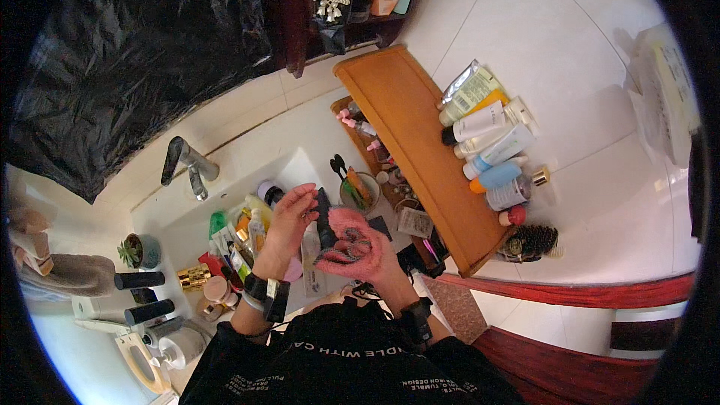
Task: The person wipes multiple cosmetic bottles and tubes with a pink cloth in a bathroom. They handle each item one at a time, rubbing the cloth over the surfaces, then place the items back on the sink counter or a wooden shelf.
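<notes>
My right hand (381,259) is closed round a bunched pink cloth (349,226) with a grey patterned part. A long dark object (324,217) stands upright against the cloth's left side; I cannot make out its kind. My left hand (289,217) is just left of it, fingers stretched and slightly curved, their tips close to the dark object. Whether they touch it is unclear. Below my hands a clear flat packet (311,259) lies on the basin edge. A round cup (367,189) with brushes and small tools stands beyond the cloth.
Bottles and tubes (244,236) crowd the white basin (289,169) under a chrome faucet (196,169). At right, a brown wooden cabinet (420,150) carries several tubes (495,142) and a hairbrush (532,241). A potted succulent (131,251) and dark-capped bottles (142,280) stand left.
</notes>
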A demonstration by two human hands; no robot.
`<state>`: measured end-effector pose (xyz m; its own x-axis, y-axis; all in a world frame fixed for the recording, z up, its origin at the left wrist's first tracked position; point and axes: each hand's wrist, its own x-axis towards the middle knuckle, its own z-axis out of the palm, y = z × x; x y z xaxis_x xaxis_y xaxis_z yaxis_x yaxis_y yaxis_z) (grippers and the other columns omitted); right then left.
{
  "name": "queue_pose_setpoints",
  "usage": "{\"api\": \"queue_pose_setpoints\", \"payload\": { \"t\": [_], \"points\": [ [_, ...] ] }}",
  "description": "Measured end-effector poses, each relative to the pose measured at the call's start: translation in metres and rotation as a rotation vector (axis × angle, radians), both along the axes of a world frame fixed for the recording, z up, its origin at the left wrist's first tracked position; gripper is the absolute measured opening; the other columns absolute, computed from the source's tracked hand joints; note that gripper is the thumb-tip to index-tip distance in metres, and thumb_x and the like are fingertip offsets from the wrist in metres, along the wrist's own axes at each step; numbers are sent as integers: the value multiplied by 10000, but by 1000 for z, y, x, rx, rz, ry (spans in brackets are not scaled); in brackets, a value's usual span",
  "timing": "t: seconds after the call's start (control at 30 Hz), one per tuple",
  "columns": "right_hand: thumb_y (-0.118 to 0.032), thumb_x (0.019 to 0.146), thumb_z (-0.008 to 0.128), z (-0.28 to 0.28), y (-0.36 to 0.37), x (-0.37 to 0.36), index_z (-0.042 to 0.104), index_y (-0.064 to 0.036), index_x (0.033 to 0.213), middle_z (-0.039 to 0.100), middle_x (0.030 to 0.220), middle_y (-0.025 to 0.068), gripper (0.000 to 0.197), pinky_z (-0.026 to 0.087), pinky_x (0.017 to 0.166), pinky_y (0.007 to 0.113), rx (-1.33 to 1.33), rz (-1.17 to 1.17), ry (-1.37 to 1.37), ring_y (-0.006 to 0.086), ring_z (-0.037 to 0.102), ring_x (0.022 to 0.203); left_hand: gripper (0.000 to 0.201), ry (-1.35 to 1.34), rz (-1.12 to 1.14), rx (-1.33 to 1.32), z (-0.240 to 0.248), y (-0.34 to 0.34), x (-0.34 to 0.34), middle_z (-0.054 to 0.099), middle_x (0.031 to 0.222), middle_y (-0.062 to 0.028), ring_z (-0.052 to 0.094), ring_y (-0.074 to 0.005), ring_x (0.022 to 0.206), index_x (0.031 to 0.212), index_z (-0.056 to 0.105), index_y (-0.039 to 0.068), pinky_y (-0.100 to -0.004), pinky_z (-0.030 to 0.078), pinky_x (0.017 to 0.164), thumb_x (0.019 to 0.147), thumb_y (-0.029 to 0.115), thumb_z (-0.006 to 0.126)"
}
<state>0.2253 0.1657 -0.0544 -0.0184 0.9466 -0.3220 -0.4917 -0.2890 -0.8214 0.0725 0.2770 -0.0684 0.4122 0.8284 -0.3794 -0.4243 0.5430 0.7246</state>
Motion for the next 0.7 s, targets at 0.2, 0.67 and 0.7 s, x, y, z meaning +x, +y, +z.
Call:
{"api": "queue_pose_setpoints", "payload": {
  "t": [0.2,0.67,0.7],
  "points": [
    [-101,590,876,12,10,22,518,-96,1133,521,978,5,650,517,788,332,8,-76,630,114,510,901,275,-179,0,-13,2,40,1,594,1134,-19,568,-130,946,1185,584,70,-294,473,829,920,145,575],
    [-425,849,556,34,17,44,528,-140,819,353,701,-7,288,458,730,512,-175,-99,738,151,407,691,405,176,-207,301,-51,131,77,489,1314,-7,463,-160,1160,1327,496,131,-347,405,955,926,158,549],
    [-417,853,552,33,16,46,519,-138,802,348,705,-11,286,457,721,509,-162,-87,942,149,400,688,402,229,-201,358,-56,138,84,487,1318,-11,457,-162,1173,1326,497,135,-344,401,963,926,147,541]
  ]
}}
